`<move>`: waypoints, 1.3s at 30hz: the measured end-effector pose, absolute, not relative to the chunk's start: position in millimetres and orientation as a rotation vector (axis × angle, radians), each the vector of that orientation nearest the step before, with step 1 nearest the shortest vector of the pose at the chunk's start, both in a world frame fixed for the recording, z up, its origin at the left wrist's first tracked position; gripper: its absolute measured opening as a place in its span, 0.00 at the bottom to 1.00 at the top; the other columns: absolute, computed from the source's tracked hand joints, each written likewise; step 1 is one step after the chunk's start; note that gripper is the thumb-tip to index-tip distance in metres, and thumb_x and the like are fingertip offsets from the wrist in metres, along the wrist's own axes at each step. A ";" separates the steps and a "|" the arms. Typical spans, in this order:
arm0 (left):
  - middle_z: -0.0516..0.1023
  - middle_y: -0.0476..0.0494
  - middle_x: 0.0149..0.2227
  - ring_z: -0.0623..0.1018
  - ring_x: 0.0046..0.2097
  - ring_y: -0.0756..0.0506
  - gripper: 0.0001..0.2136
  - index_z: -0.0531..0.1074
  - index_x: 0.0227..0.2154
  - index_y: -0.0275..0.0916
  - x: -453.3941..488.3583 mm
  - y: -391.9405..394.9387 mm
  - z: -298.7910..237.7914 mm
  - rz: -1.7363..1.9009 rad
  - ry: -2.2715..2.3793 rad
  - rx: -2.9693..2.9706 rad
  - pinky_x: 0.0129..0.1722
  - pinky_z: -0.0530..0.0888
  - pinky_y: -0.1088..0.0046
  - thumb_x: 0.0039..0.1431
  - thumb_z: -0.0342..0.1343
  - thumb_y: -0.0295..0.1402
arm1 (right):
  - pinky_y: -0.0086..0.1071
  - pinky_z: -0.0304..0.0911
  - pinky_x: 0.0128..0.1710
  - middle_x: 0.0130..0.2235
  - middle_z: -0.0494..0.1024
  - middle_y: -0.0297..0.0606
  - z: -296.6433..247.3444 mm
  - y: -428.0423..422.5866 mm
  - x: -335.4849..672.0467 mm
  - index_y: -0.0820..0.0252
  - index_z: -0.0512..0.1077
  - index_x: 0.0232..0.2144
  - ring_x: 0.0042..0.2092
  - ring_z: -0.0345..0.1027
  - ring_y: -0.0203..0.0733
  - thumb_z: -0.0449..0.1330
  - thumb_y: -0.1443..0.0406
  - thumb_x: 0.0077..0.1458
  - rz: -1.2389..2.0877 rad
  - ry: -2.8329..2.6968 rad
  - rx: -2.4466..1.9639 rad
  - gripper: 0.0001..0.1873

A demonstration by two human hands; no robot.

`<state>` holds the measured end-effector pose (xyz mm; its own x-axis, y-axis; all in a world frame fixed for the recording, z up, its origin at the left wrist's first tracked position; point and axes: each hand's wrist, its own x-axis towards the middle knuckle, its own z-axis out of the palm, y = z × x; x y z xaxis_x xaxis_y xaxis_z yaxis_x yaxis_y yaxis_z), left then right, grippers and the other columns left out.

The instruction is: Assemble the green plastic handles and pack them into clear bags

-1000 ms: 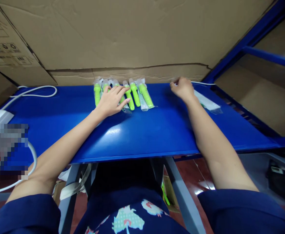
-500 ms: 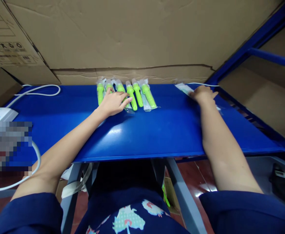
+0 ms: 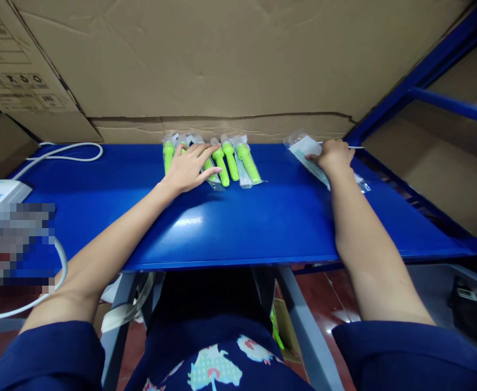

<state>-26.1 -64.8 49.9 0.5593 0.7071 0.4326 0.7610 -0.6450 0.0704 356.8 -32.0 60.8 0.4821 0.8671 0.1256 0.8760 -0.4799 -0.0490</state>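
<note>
Bright green stick-shaped items with clear ends lie side by side near the back of the blue table; their exact kind is unclear. The rightmost green stick (image 3: 249,164) is in a clear plastic bag. My left hand (image 3: 189,167) lies over the left and middle ones with fingers spread, partly hiding them. Farther right, my right hand (image 3: 335,155) is closed on a clear plastic packet (image 3: 306,149) with a pale paper insert. The packet lies slanted at the table's back, its middle hidden under the hand and wrist.
A cardboard wall (image 3: 222,65) stands behind the blue table (image 3: 238,228). On the left are a white power strip (image 3: 2,191) and a looped white cable (image 3: 69,152). A blue metal frame (image 3: 454,106) bounds the right side.
The packet at my right hand has turned and shifted slightly left, showing more of itself. My right hand moved a little left with it. My left hand's fingers spread slightly over the green sticks.
</note>
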 end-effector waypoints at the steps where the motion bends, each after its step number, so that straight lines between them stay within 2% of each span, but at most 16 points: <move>1: 0.68 0.34 0.69 0.69 0.68 0.32 0.33 0.62 0.70 0.42 -26.3 -64.5 50.0 -0.672 -1.276 -2.666 0.67 0.58 0.45 0.72 0.38 0.56 | 0.46 0.59 0.59 0.64 0.69 0.69 64.2 -33.9 352.2 0.78 0.71 0.61 0.66 0.63 0.64 0.61 0.63 0.66 -0.151 -1.571 -2.590 0.27; 4: 0.70 0.35 0.68 0.69 0.68 0.33 0.33 0.62 0.69 0.43 -26.4 -61.3 49.8 -0.790 -1.393 -2.706 0.67 0.59 0.45 0.73 0.35 0.56 | 0.41 0.63 0.52 0.59 0.76 0.64 76.0 -40.8 336.6 0.72 0.75 0.58 0.61 0.70 0.61 0.61 0.67 0.65 -0.166 -1.700 -2.423 0.22; 7: 0.70 0.36 0.68 0.69 0.69 0.35 0.33 0.66 0.66 0.43 -28.7 -53.3 48.0 -0.982 -1.588 -2.707 0.67 0.62 0.48 0.73 0.31 0.56 | 0.38 0.63 0.47 0.49 0.82 0.60 89.8 -48.7 319.4 0.73 0.80 0.49 0.53 0.75 0.56 0.61 0.67 0.64 -0.104 -1.809 -2.156 0.16; 10: 0.72 0.37 0.67 0.69 0.69 0.38 0.35 0.69 0.64 0.44 -35.1 -42.9 44.9 -1.127 -1.668 -2.681 0.68 0.62 0.52 0.72 0.30 0.59 | 0.36 0.62 0.44 0.41 0.83 0.56 101.9 -57.7 302.3 0.74 0.81 0.42 0.42 0.74 0.44 0.62 0.69 0.62 -0.089 -1.736 -1.861 0.11; 13: 0.74 0.38 0.65 0.68 0.70 0.36 0.35 0.71 0.61 0.47 -42.2 -34.6 40.9 -1.227 -1.712 -2.644 0.68 0.61 0.48 0.69 0.32 0.63 | 0.33 0.61 0.37 0.37 0.81 0.49 107.1 -65.3 287.1 0.71 0.78 0.36 0.33 0.69 0.35 0.63 0.71 0.60 0.211 -1.618 -1.577 0.05; 17: 0.74 0.38 0.65 0.68 0.69 0.35 0.36 0.72 0.59 0.45 -46.0 -26.9 35.2 -1.381 -1.756 -2.643 0.70 0.58 0.46 0.68 0.34 0.65 | 0.31 0.55 0.27 0.29 0.75 0.38 98.8 -63.9 273.5 0.64 0.75 0.33 0.25 0.59 0.31 0.64 0.70 0.57 0.762 -1.438 -1.449 0.01; 20: 0.76 0.34 0.62 0.72 0.66 0.37 0.36 0.72 0.56 0.38 -45.4 -21.5 32.5 -1.578 -1.777 -2.667 0.70 0.61 0.52 0.70 0.34 0.63 | 0.29 0.47 0.22 0.24 0.66 0.32 86.1 -55.0 269.2 0.60 0.74 0.30 0.23 0.50 0.30 0.64 0.70 0.53 0.957 -1.398 -1.404 0.02; 23: 0.78 0.33 0.60 0.74 0.64 0.37 0.33 0.74 0.52 0.36 -45.3 -17.6 32.0 -1.814 -1.856 -2.616 0.68 0.65 0.56 0.70 0.38 0.61 | 0.27 0.43 0.19 0.23 0.62 0.32 77.6 -48.6 265.8 0.59 0.71 0.27 0.23 0.48 0.31 0.63 0.71 0.48 1.125 -1.339 -1.349 0.04; 26: 0.79 0.33 0.58 0.75 0.64 0.36 0.30 0.75 0.49 0.38 -46.4 -16.4 32.8 -1.925 -1.884 -2.562 0.67 0.66 0.55 0.69 0.42 0.60 | 0.23 0.41 0.17 0.22 0.60 0.30 75.9 -48.6 258.9 0.58 0.68 0.24 0.23 0.48 0.29 0.63 0.73 0.44 1.257 -1.249 -1.251 0.07; 28: 0.79 0.33 0.57 0.75 0.63 0.35 0.29 0.75 0.47 0.38 -46.6 -16.7 33.8 -1.955 -1.871 -2.557 0.67 0.66 0.55 0.68 0.44 0.59 | 0.21 0.43 0.16 0.22 0.63 0.31 76.3 -50.5 253.1 0.59 0.67 0.24 0.24 0.51 0.29 0.63 0.73 0.43 1.333 -1.187 -1.209 0.09; 30: 0.80 0.34 0.55 0.76 0.62 0.36 0.27 0.76 0.46 0.38 -45.8 -17.4 35.0 -1.987 -1.843 -2.567 0.67 0.67 0.56 0.68 0.46 0.57 | 0.20 0.50 0.17 0.24 0.67 0.33 76.0 -52.1 247.8 0.59 0.67 0.24 0.24 0.57 0.28 0.64 0.74 0.45 1.375 -1.121 -1.193 0.10; 35: 0.81 0.34 0.53 0.77 0.60 0.36 0.26 0.76 0.46 0.38 -44.1 -17.7 38.2 -2.050 -1.776 -2.584 0.65 0.68 0.56 0.67 0.47 0.57 | 0.17 0.65 0.22 0.26 0.73 0.34 70.1 -52.4 236.2 0.60 0.67 0.26 0.28 0.70 0.30 0.61 0.77 0.54 1.376 -0.972 -1.137 0.10; 37: 0.80 0.33 0.54 0.78 0.59 0.36 0.28 0.75 0.48 0.38 -46.3 -17.1 39.5 -2.045 -1.799 -2.533 0.63 0.71 0.56 0.68 0.43 0.58 | 0.18 0.72 0.28 0.28 0.76 0.36 66.2 -52.5 230.6 0.61 0.69 0.27 0.31 0.74 0.31 0.60 0.77 0.56 1.375 -0.962 -1.111 0.10; 39: 0.79 0.33 0.55 0.78 0.59 0.37 0.31 0.74 0.50 0.39 -50.1 -17.8 41.8 -1.964 -1.813 -2.444 0.61 0.71 0.56 0.70 0.37 0.59 | 0.22 0.77 0.38 0.31 0.79 0.39 61.7 -53.5 224.2 0.61 0.70 0.27 0.35 0.77 0.34 0.59 0.77 0.58 1.377 -0.966 -1.078 0.11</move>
<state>-50.1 -17.8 41.8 -0.0278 0.8879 0.4591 0.3867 -0.4140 0.8241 224.2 -53.5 61.7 -0.0025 0.9963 -0.0855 -0.2581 -0.0832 -0.9625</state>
